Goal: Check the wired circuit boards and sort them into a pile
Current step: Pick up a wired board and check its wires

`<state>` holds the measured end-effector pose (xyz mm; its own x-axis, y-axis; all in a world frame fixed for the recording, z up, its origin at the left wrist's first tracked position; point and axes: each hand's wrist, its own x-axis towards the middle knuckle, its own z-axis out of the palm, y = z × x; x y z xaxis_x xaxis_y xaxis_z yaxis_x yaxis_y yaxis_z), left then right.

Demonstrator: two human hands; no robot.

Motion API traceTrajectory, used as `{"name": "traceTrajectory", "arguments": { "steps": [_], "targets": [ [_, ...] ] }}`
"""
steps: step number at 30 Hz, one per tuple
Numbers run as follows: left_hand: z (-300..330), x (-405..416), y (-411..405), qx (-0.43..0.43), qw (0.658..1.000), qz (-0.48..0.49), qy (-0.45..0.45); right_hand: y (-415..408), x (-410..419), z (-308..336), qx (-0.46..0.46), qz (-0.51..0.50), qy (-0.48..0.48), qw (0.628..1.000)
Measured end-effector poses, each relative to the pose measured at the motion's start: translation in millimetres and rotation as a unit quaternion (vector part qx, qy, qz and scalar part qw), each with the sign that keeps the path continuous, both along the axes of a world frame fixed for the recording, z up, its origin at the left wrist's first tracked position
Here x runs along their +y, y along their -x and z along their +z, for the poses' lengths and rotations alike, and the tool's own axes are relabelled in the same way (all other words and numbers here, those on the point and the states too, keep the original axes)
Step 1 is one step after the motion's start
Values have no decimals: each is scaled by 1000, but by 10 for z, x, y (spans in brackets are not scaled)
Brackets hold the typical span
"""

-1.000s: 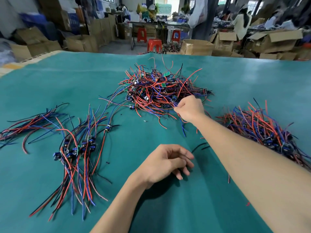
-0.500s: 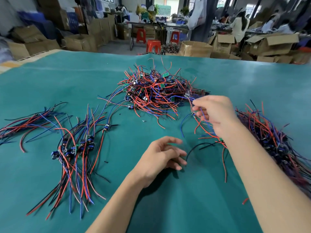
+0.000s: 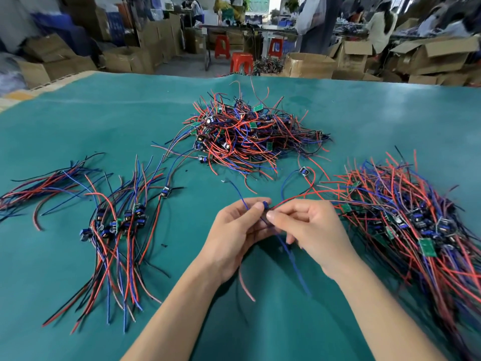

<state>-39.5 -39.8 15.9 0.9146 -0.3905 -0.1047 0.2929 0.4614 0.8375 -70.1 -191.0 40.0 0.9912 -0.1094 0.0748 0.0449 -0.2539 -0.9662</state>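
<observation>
workshop: cardboard boxes, wire piles

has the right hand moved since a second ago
Yes. The right hand has come back from the middle wire heap toward the person, and now meets the left hand on one wired board.

Bright, even light; blurred, warped edges

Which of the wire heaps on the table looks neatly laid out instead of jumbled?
The left pile: its wires run side by side with boards bunched midway. The middle heap is a tangle.
</observation>
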Motion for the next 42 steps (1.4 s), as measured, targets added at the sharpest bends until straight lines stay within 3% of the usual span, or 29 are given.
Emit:
{"name": "traceTrajectory", "arguments": {
  "steps": [6, 12, 15, 20, 22, 24, 26, 28, 33, 42],
  "targets": [
    [-39, 27, 23, -34, 999, -10, 4, -47, -44, -97, 0, -108, -41, 993],
    [-57, 39, 10, -50, 999, -15, -15, -43, -2, -82, 9, -46, -132, 990],
    [-59, 29, 7, -36, 999, -12, -7, -55, -23, -72, 4, -69, -152, 986],
    [-80, -3, -33, -8, 998, 60, -24, -83, -136, -14, -2, -113, -239, 964],
    [-83, -1, -40, -21, 992, 101, -76, -79, -187, 24, 3, -112, -279, 954],
    [-97, 1, -12, -95, 966, 122, -206, -73, -221, 51, 11, -109, -310, 944],
    [-99, -13, 40, -203, 907, 145, -340, -66, -225, 59, 18, -103, -314, 944],
    [-79, -22, 82, -275, 871, 171, -370, -66, -194, 43, 17, -90, -290, 953],
    [3, -63, 141, -185, 954, 110, -208, -59, -33, -51, -26, -84, -183, 979],
    [-29, 5, 71, -119, 976, 6, -180, -64, -17, -91, -45, -86, -100, 990]
  ]
}}
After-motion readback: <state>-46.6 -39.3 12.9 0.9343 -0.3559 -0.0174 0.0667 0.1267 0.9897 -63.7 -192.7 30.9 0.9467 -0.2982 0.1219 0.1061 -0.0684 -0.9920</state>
